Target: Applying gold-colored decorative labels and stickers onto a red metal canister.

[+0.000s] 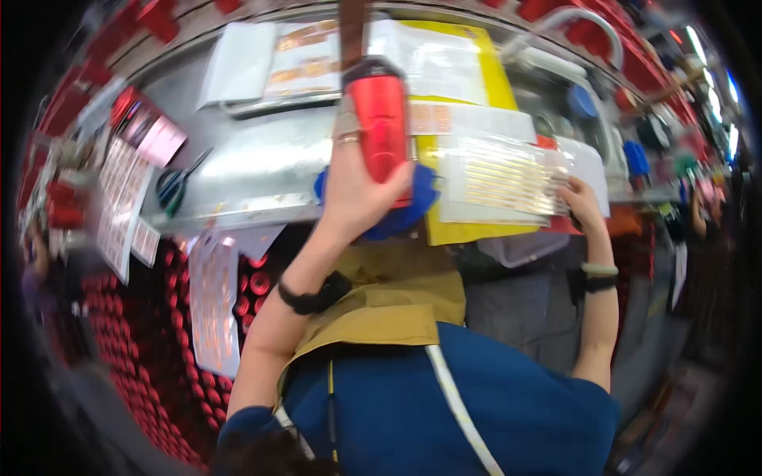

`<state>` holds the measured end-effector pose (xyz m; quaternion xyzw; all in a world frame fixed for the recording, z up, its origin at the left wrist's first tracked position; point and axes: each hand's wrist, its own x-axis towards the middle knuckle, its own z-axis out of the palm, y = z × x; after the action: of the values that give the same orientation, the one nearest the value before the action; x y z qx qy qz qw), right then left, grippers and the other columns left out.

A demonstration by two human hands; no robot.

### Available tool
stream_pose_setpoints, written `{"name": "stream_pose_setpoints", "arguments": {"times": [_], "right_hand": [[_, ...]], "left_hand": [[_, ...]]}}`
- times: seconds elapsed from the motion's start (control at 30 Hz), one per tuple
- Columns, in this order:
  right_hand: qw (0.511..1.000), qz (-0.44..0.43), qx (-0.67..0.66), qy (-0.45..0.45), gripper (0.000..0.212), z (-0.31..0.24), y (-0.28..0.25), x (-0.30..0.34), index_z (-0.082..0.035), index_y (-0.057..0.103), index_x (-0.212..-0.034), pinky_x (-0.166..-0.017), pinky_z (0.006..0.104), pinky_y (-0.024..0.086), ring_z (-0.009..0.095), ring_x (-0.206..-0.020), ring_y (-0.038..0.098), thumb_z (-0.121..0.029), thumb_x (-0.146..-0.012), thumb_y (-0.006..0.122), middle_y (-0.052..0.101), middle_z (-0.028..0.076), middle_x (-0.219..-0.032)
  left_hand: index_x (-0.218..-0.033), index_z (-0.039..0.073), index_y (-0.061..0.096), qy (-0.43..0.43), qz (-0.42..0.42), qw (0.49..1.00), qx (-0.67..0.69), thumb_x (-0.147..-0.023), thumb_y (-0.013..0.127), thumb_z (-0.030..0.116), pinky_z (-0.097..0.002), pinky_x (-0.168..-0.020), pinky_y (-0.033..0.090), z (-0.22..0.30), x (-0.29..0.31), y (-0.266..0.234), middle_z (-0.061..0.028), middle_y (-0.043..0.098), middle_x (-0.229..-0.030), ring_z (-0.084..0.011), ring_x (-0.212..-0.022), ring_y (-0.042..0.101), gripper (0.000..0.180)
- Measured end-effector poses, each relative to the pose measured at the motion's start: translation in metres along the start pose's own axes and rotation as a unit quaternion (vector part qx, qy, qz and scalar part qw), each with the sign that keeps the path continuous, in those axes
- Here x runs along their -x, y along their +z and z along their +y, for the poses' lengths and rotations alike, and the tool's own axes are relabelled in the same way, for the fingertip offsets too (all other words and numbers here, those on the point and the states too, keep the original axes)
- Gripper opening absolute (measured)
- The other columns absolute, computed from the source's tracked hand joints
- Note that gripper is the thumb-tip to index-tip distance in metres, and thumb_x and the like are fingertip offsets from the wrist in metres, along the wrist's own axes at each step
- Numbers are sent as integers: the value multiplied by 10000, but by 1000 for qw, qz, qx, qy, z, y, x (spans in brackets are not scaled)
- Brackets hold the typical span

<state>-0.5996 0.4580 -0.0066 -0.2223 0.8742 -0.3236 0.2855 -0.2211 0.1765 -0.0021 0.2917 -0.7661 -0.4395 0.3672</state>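
Note:
My left hand [353, 178] is wrapped round a red cylindrical object with a black end [382, 119]; it is blurred, so I cannot tell its exact kind. Beneath it and partly hidden lies a blue round thing [419, 194] at the table's front edge. My right hand [583, 202] pinches the right edge of a clear sheet with rows of gold strips [508, 176]. That sheet rests on white papers and a yellow folder [468, 232]. Dark-handled scissors [172, 189] lie on the metal table [262, 159] to the left.
A pink jar with a red lid [152, 131] stands back left, near sheets of small printed pieces [119, 202]. White sheets with gold pieces [305, 59] lie at the back. A sink with a white faucet [583, 16] is at the right. Another sheet [214, 301] hangs below the front edge.

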Motion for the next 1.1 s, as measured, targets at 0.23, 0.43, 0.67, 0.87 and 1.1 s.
{"name": "stream_pose_setpoints", "arguments": {"times": [0.23,0.43,0.67,0.87,1.1], "right_hand": [[939,195,201,-198,400,-64,30,62,-11,631,-1315,-737,319,519,172,-830,645,-198,-969,707,715,160,-1122],[950,-8,57,-307,441,-149,155,119,-53,568,-1425,-698,206,406,46,-793,521,-170,-1011,665,705,100,-1188],[948,-7,12,-319,865,-189,240,139,-58,327,-1591,-713,241,443,79,-752,490,-281,-908,808,601,165,-1337],[911,95,85,-392,832,-196,261,144,13,416,-1531,-929,334,496,227,-1062,627,-273,-878,846,639,184,-1225],[921,67,40,-381,824,-191,264,141,-7,432,-1533,-936,319,489,188,-1067,615,-296,-879,844,657,172,-1217]], "left_hand": [[-1569,-88,147,25,43,999,-6,-764,842,382,-470,-1227,249,-6,9,7,-329,260,-1567,-474,-1465,279,1162],[-1569,-87,204,59,41,996,45,-829,830,420,-460,-1228,226,-3,65,-40,-302,327,-1554,-415,-1471,301,1094],[-1351,-7,579,-108,183,955,207,-1024,608,104,-331,-996,501,-71,188,-115,-98,648,-1319,-175,-1154,635,346],[-1340,-22,568,-302,238,886,259,-1084,530,216,-321,-993,500,-204,242,-130,-96,660,-1286,-169,-1148,637,353],[-1341,-44,538,-370,315,800,352,-1058,569,161,-361,-980,543,-263,201,-133,-107,652,-1256,-192,-1120,645,351]]}}
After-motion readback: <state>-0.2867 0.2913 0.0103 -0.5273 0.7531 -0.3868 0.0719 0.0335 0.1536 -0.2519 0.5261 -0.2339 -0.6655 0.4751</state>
